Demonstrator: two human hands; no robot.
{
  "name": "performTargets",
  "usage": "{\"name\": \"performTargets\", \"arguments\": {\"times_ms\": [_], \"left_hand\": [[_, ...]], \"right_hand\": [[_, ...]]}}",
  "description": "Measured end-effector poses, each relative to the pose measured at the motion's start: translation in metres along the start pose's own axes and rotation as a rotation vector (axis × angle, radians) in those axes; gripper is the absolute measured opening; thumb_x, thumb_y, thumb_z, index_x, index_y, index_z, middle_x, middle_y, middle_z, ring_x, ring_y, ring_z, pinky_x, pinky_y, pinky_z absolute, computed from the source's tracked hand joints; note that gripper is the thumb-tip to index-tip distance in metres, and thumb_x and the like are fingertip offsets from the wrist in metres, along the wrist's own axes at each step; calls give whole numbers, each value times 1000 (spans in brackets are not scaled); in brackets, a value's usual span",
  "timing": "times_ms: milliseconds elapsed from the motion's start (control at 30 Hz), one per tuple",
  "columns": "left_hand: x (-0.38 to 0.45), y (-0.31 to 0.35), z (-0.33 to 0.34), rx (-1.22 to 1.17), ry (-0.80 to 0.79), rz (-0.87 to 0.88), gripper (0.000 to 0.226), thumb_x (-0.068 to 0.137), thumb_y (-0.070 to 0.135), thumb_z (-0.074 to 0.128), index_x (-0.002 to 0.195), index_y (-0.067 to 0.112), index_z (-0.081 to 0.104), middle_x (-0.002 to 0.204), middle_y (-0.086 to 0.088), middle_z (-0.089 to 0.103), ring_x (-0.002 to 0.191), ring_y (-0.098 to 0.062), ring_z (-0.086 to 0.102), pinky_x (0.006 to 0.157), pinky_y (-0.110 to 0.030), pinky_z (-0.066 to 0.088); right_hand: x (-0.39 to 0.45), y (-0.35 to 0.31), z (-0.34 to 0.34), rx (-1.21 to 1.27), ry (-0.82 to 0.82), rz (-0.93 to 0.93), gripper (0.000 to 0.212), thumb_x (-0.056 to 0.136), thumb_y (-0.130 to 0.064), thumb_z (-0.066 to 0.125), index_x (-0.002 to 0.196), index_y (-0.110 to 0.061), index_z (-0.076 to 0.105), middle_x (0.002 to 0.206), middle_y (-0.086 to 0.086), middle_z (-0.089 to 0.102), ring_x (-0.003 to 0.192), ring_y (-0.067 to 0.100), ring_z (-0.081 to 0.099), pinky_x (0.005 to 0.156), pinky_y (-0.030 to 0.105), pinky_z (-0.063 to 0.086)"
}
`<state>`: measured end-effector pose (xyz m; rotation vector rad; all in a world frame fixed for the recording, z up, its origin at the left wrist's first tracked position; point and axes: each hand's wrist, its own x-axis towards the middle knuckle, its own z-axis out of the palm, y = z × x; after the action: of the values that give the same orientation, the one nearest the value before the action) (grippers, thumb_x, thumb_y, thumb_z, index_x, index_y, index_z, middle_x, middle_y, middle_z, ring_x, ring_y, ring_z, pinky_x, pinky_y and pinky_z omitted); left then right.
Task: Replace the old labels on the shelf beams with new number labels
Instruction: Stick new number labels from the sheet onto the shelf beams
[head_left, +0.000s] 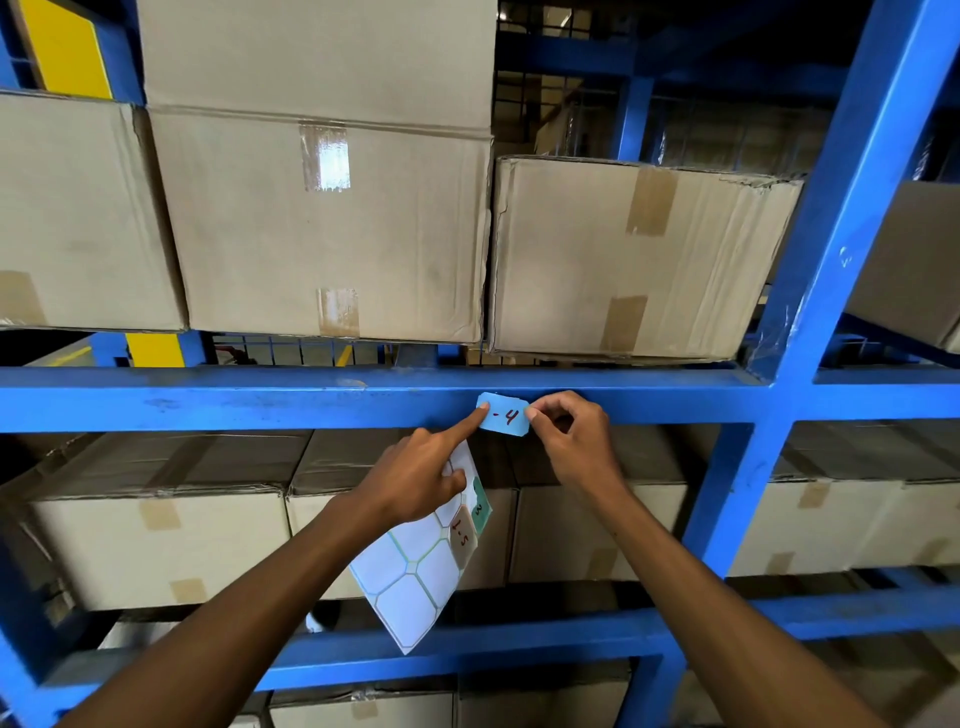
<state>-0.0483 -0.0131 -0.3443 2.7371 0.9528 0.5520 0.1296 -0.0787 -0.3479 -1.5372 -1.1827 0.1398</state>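
Pinching blue label (503, 414) on beam (260, 397), right hand (563, 441); left hand (421, 480) gripping sheet (410, 582), forefinger extended.

Single head-worn wide-angle view, our only camera, facing forward and slightly upward at blue racking, close to the shelf beam (260, 397) crossing mid-frame, cardboard boxes (327, 218) above, our forearms entering from the lower edge

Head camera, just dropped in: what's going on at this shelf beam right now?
A person is fixing a light blue label marked "-4" onto the blue shelf beam. The left hand presses the label's left edge with its index finger while also holding a label sheet, mostly peeled, with labels "1-5" and "3" remaining. The right hand pinches the label's right edge. Cardboard boxes sit above and below.
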Motion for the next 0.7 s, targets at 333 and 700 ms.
{"name": "performTargets", "arguments": {"times_ms": [333,700], "left_hand": [[1,0,2,0,-11,-14,77,93,24,50,148,39,-2,92,-1,49,81,-15,49,58,-22,37],[2,-1,3,57,-11,-23,79,93,24,50,148,38,-5,80,0,44,67,-13,41,56,-24,36]], "right_hand": [[2,1,-2,-24,-3,-50,9,87,-20,62,95,-16,63,99,1,63,96,9,56,67,19,49],[4,2,3,-50,32,-47,12,88,-21,61,97,-15,64,95,-4,60,85,1,53,63,13,42]]}}
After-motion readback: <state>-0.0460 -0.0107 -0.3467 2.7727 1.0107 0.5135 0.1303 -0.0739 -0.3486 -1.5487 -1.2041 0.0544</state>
